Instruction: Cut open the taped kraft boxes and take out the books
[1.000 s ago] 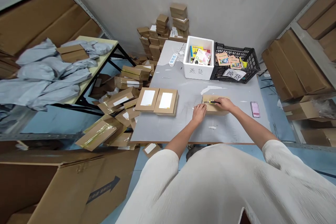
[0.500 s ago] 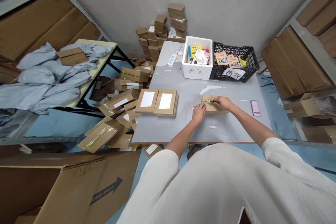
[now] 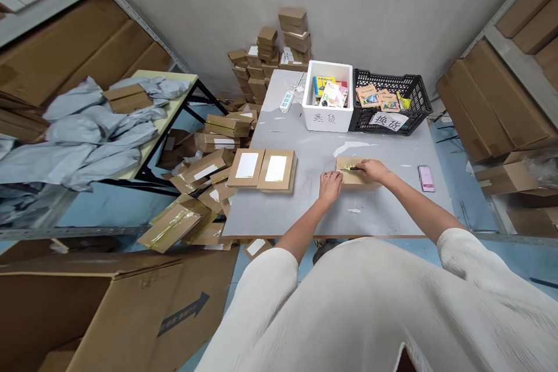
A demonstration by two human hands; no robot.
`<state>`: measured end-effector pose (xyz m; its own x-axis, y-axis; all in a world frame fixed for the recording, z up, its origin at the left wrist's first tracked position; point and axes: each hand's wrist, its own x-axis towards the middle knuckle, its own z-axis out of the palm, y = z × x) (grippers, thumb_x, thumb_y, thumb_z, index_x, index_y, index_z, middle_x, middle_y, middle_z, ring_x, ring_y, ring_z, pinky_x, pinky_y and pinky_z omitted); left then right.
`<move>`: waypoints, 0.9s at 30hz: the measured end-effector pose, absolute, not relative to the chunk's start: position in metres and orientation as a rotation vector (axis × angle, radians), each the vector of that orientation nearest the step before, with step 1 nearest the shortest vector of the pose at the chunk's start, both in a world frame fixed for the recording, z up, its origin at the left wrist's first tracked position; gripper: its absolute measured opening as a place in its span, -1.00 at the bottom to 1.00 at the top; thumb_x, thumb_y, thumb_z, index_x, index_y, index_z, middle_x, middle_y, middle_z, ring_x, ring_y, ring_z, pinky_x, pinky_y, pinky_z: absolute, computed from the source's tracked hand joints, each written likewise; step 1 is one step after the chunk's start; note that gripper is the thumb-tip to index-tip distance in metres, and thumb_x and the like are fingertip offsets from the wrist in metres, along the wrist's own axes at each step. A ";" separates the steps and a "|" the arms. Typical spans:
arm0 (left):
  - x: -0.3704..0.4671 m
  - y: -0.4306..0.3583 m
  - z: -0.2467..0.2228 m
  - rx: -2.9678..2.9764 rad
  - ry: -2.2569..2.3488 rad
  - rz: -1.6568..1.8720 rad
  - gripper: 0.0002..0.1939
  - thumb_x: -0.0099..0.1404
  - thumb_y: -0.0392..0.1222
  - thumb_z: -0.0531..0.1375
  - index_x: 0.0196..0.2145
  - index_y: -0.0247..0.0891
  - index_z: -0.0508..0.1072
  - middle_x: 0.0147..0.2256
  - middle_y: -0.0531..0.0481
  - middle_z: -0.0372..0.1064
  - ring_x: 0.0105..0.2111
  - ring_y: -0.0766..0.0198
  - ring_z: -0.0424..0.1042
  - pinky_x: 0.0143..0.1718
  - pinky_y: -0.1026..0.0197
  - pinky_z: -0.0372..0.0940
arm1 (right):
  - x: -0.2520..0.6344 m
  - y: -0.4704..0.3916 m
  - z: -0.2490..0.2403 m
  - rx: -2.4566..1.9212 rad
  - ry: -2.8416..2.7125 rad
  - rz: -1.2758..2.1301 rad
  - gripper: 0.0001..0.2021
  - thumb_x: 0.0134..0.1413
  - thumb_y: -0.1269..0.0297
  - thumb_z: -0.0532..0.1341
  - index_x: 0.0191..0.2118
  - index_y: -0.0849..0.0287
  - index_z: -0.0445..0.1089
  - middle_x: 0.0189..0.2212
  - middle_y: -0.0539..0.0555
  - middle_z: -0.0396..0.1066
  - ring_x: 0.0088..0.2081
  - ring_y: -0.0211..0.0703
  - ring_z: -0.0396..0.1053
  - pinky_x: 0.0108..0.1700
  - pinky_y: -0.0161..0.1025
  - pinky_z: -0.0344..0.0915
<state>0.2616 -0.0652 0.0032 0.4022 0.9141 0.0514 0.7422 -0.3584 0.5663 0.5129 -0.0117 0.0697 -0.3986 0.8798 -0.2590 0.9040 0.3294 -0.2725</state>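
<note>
A small cardboard box [image 3: 358,181] lies on the grey table in front of me. My left hand [image 3: 330,185] grips its left end, fingers bent over the edge. In my right hand [image 3: 374,171] is a box cutter [image 3: 351,168], black with a bit of yellow. Its tip points left and lies along the taped top of the box; whether the blade is inside the seam cannot be made out. To the left, two piles of flat cardboard parcels [image 3: 275,170] with white labels stand side by side.
A white foam bin [image 3: 328,118] and a black crate [image 3: 414,106] hold booklets at the table's back. A phone [image 3: 426,178] lies at right, a power strip [image 3: 286,101] at back left. Boxes [image 3: 174,224] heap on the floor; grey mailing bags [image 3: 74,128] cover a side table [image 3: 181,99].
The view has shifted slightly. Both hands, the box cutter and the box stay nearly in the same place.
</note>
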 end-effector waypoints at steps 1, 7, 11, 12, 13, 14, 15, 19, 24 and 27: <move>0.261 -0.066 0.005 2.210 1.412 0.503 -0.60 0.59 -0.22 0.05 0.22 -0.05 0.55 0.24 -0.24 0.47 0.35 -0.12 0.29 0.47 -0.26 -0.04 | 0.516 -0.012 0.069 1.702 2.506 -0.598 -0.59 0.49 -0.06 0.16 0.13 -0.04 0.67 -0.02 0.21 0.62 0.00 0.17 0.53 0.02 -0.08 0.32; 0.263 -0.068 0.011 2.263 1.475 0.412 -0.50 0.57 -0.25 0.04 0.36 -0.02 0.43 0.25 -0.27 0.46 0.38 -0.15 0.26 0.48 -0.34 -0.08 | 0.550 -0.019 0.079 1.719 2.363 -0.488 -0.63 0.49 0.04 0.14 0.09 -0.05 0.67 -0.01 0.20 0.63 -0.04 0.15 0.53 -0.06 -0.09 0.34; 0.265 -0.067 0.008 2.385 1.527 0.305 -0.44 0.55 -0.32 0.01 0.41 -0.03 0.37 0.26 -0.27 0.44 0.37 -0.11 0.25 0.47 -0.31 -0.07 | 0.587 -0.031 0.097 1.672 2.223 -0.363 -0.60 0.51 0.15 0.07 0.18 0.00 0.62 0.09 0.22 0.60 0.03 0.11 0.53 -0.08 -0.13 0.34; 0.266 -0.067 0.007 2.408 1.535 0.286 -0.43 0.54 -0.33 0.01 0.41 -0.03 0.37 0.26 -0.27 0.44 0.37 -0.11 0.25 0.46 -0.31 -0.07 | 0.598 -0.035 0.101 1.677 2.193 -0.347 -0.59 0.51 0.16 0.07 0.20 0.01 0.61 0.10 0.22 0.60 0.04 0.11 0.52 -0.08 -0.13 0.34; 0.267 -0.066 0.006 2.425 1.543 0.270 -0.43 0.53 -0.34 0.02 0.41 -0.04 0.37 0.25 -0.28 0.43 0.37 -0.11 0.25 0.46 -0.31 -0.07 | 0.608 -0.039 0.104 1.683 2.163 -0.339 -0.59 0.51 0.16 0.07 0.20 0.02 0.60 0.10 0.23 0.60 0.05 0.11 0.52 -0.08 -0.14 0.34; 0.268 -0.066 0.005 2.438 1.551 0.256 -0.42 0.52 -0.34 0.03 0.41 -0.04 0.37 0.25 -0.28 0.43 0.37 -0.11 0.25 0.46 -0.32 -0.07 | 0.619 -0.043 0.107 1.692 2.138 -0.337 -0.59 0.51 0.17 0.06 0.19 0.03 0.60 0.10 0.24 0.60 0.04 0.10 0.53 -0.09 -0.15 0.33; 0.269 -0.065 0.004 2.447 1.558 0.244 -0.42 0.51 -0.34 0.04 0.41 -0.04 0.36 0.24 -0.29 0.42 0.37 -0.12 0.24 0.46 -0.33 -0.07 | 0.629 -0.046 0.109 1.704 2.119 -0.341 -0.60 0.51 0.17 0.06 0.19 0.03 0.60 0.09 0.24 0.60 0.03 0.10 0.53 -0.10 -0.16 0.32; 0.271 -0.064 0.002 2.456 1.588 0.200 -0.37 0.48 -0.34 0.07 0.44 -0.04 0.33 0.23 -0.30 0.41 0.36 -0.14 0.22 0.46 -0.34 -0.09 | 0.663 -0.059 0.108 1.776 2.119 -0.381 -0.60 0.51 0.13 0.07 0.18 0.02 0.60 0.04 0.23 0.62 -0.01 0.09 0.54 -0.14 -0.17 0.30; 0.277 -0.059 0.008 2.426 1.647 0.125 -0.40 0.44 -0.34 0.12 0.39 -0.07 0.36 0.22 -0.30 0.38 0.35 -0.14 0.23 0.44 -0.29 -0.03 | 0.688 -0.071 0.096 1.916 2.126 -0.495 -0.61 0.48 0.06 0.14 0.16 0.02 0.64 0.04 0.21 0.65 -0.03 0.10 0.55 -0.12 -0.18 0.30; 0.293 -0.051 0.017 2.440 1.573 0.111 -0.45 0.45 -0.33 0.12 0.35 -0.09 0.38 0.27 -0.29 0.35 0.35 -0.10 0.25 0.42 -0.20 0.02 | 0.696 -0.075 0.088 2.003 2.170 -0.609 -0.60 0.46 0.06 0.15 0.18 0.04 0.63 0.06 0.17 0.66 -0.04 0.07 0.56 -0.13 -0.20 0.30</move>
